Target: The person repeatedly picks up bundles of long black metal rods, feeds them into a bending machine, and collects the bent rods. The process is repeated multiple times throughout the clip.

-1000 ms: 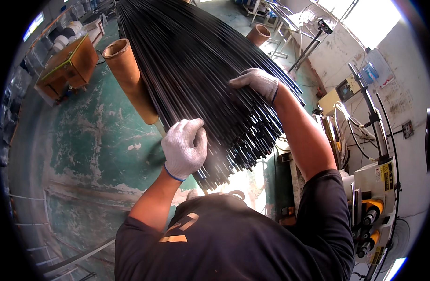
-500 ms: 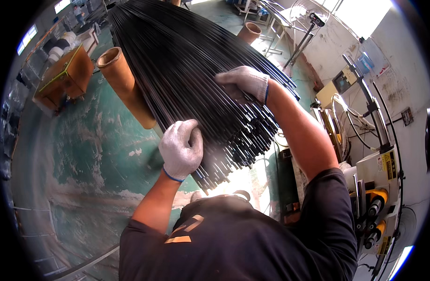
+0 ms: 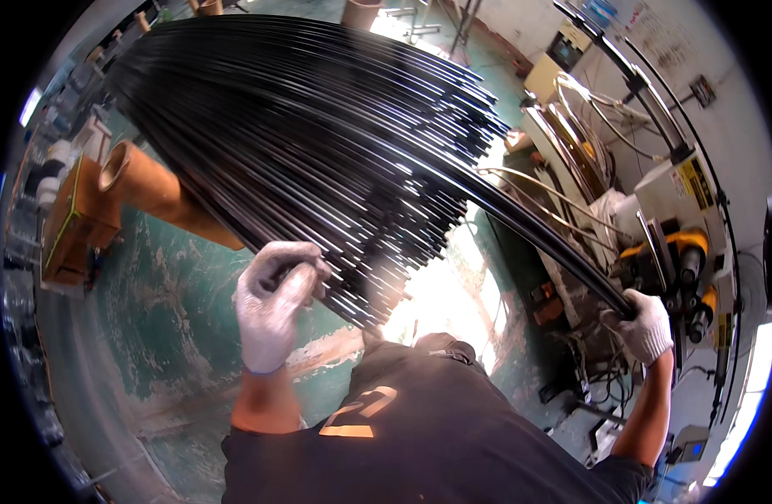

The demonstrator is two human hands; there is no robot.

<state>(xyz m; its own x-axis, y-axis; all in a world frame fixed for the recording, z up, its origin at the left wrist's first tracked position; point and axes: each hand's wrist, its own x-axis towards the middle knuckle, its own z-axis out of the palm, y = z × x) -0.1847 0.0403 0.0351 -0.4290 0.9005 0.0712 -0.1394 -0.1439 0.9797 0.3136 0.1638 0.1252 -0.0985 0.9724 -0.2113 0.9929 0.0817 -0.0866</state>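
In the head view, a large bundle of black rods [image 3: 319,143] fans from ten o'clock down toward the centre, above a green floor [image 3: 151,336]. The left hand [image 3: 273,302], in a white glove, sits at about seven o'clock with its forearm rising from below; its fingers curl shut around the bundle's near ends. The right hand [image 3: 646,328], also gloved, reaches out at four o'clock with the arm extended, closed on a single black rod [image 3: 554,244] drawn apart from the bundle. A brown cardboard tube [image 3: 163,197] lies at nine o'clock beneath the rods.
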